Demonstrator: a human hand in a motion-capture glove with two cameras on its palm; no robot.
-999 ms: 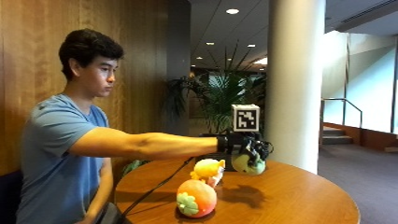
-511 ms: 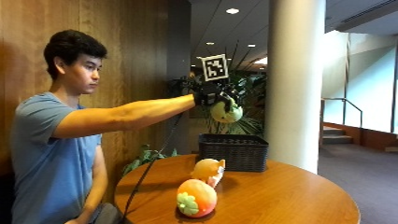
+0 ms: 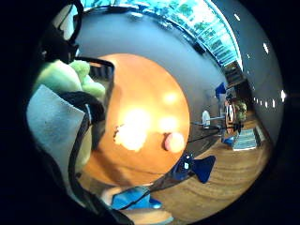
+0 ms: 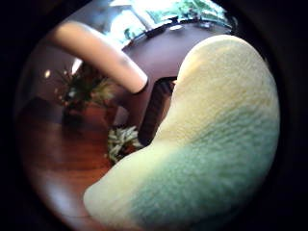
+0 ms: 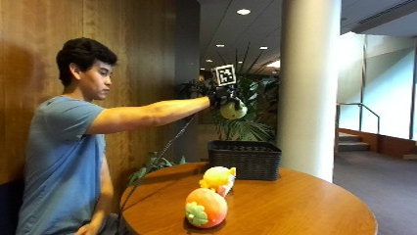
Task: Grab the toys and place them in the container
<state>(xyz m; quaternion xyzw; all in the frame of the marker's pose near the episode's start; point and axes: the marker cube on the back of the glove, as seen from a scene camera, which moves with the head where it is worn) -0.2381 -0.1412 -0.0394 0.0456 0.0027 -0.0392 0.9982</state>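
Note:
My gloved right hand (image 5: 221,95) is raised high above the dark woven basket (image 5: 244,159) at the table's far side, gripping a green and cream plush toy (image 5: 233,109). The same plush toy (image 4: 207,144) fills the thumb side palm view, and the plush toy (image 3: 70,79) shows beside the basket (image 3: 101,70) in the little finger side view. Two more toys stay on the round wooden table (image 5: 306,210): a yellow plush toy (image 5: 218,178) and an orange round plush toy (image 5: 206,208) nearer the front edge.
A white pillar (image 5: 311,88) rises just behind the table. Potted plants (image 5: 251,122) stand behind the basket. A wood-panelled wall (image 5: 39,29) is behind the person. Bare table top lies to the right of the toys.
The hand lifted the green toy off the table and up high. It now holds it over the basket, slightly lower and further out than half a second ago. The outside camera has shifted too.

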